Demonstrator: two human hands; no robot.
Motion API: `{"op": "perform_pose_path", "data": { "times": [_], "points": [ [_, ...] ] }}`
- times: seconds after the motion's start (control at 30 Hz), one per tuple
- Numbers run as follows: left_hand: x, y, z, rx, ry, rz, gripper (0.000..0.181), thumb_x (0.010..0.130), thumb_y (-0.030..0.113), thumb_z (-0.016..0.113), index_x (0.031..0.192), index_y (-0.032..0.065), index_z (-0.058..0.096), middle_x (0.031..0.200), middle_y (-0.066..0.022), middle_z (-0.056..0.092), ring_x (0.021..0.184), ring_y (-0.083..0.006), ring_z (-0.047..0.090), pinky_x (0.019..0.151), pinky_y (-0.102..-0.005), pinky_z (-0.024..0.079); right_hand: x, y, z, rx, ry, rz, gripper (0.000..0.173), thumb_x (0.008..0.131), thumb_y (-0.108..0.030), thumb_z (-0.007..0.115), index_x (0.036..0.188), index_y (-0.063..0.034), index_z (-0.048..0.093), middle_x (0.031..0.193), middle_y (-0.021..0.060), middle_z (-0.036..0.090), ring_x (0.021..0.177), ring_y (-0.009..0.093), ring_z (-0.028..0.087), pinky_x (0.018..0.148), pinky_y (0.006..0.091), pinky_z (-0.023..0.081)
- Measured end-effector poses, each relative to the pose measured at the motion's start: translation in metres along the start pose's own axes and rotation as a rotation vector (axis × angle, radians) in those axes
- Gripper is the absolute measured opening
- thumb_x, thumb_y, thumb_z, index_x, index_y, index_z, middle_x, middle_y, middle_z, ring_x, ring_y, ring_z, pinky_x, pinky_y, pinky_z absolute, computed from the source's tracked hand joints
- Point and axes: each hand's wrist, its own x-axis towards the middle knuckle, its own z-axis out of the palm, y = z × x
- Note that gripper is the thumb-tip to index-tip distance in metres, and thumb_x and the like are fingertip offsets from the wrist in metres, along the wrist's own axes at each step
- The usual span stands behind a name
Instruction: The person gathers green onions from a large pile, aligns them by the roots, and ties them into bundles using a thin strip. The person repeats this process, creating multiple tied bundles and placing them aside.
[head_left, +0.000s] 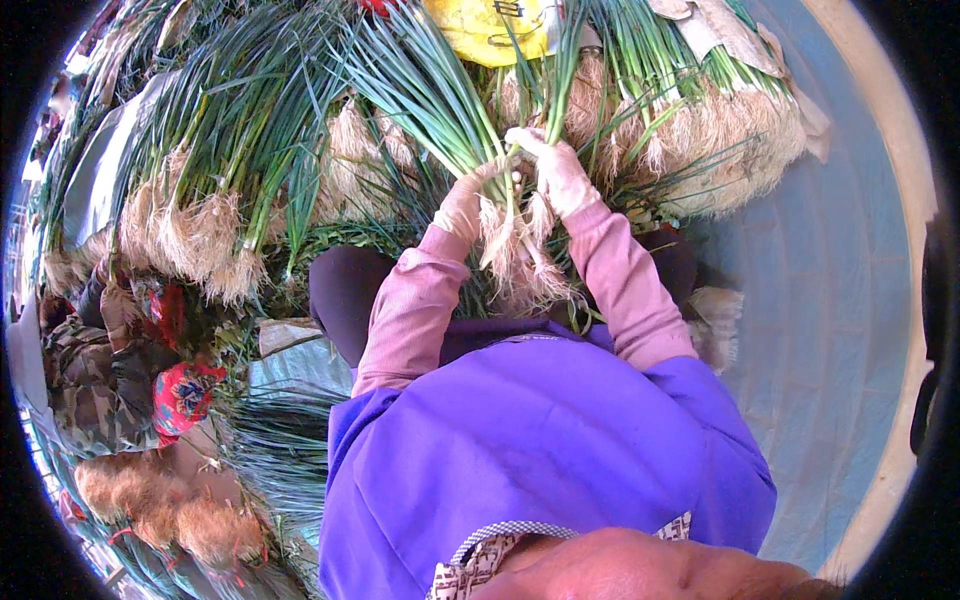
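My gloved left hand (466, 201) is closed around a bunch of green onions (450, 112). Long leaves fan up and to the left from it, while pale stringy roots (517, 259) hang below. Close beside it, my gloved right hand (556, 171) grips a smaller cluster of green onion stalks (559, 101), its thumb and fingers near the first bunch's stems. Where the two sets of stems cross between my hands, I cannot tell which roots belong to which.
Heaps of green onions lie at the left (247, 135) and the right (720, 142), roots toward me. A yellow bag (491, 30) sits beyond my hands. Nearby at left is a person in camouflage (97, 382), with tied bundles (217, 529) behind. A blue-grey floor (817, 300) extends right.
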Motion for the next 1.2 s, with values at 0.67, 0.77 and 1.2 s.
{"op": "perform_pose_path", "data": {
  "times": [0.67,0.77,1.2],
  "points": [
    [0.04,-0.004,-0.001,0.127,0.315,0.227,0.009,0.083,0.006,0.074,0.089,0.0053,0.066,0.076,-0.0094,0.065,0.061,-0.0258,0.063,0.052,-0.0419,0.056,-0.12,-0.022,-0.078,-0.745,0.141,-0.344,0.035,0.093,-0.015,0.065,0.125,-0.0003,0.064,0.083,0.0006,0.064,0.077,0.009,0.059,0.072,0.0237,0.049],
    [0.041,-0.001,-0.009,0.195,0.33,0.171,0.012,0.083,0.007,0.075,0.09,0.0047,0.066,0.077,-0.0092,0.066,0.062,-0.0254,0.064,0.053,-0.0416,0.056,-0.13,-0.01,-0.032,-0.56,-0.008,-0.175,0.043,0.085,-0.007,0.072,0.127,-0.0061,0.066,0.089,-0.0032,0.058,0.077,0.007,0.051,0.073,0.0209,0.047],
    [0.021,-0.002,0.001,0.246,0.362,0.329,0.016,0.08,0.002,0.075,0.095,0.0016,0.068,0.076,-0.0091,0.066,0.058,-0.023,0.063,0.05,-0.0364,0.052,-0.114,0.015,0.001,-0.323,-0.077,-0.182,0.019,0.098,-0.017,0.065,0.105,-0.0004,0.069,0.087,0.0047,0.071,0.069,0.011,0.065,0.065,0.0243,0.053]
  ]
}}
